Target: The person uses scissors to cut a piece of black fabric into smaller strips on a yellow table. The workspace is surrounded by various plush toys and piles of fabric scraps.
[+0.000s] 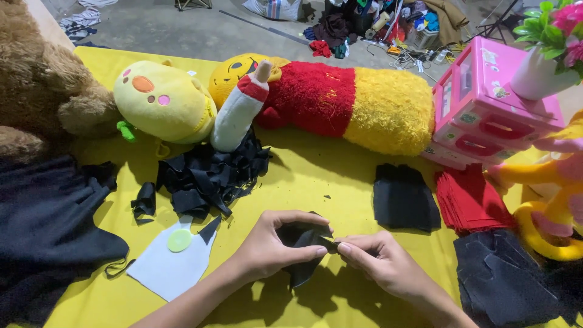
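Yellow worktop [303,176] carries plush toys along its far edge and, at near centre, 1 black felt piece [302,243] pinched between the fingers of the left hand [273,246] and right hand [379,261], beside black felt scraps [206,176].

Two hands met at the near edge of the table [316,176], the left hand [267,246] and right hand [379,261] pinching a fabric piece [300,243] between them. A scrap pile [206,173] lay behind to the left, two fabric stacks [404,197] to the right, plush toys [340,100] lined behind.
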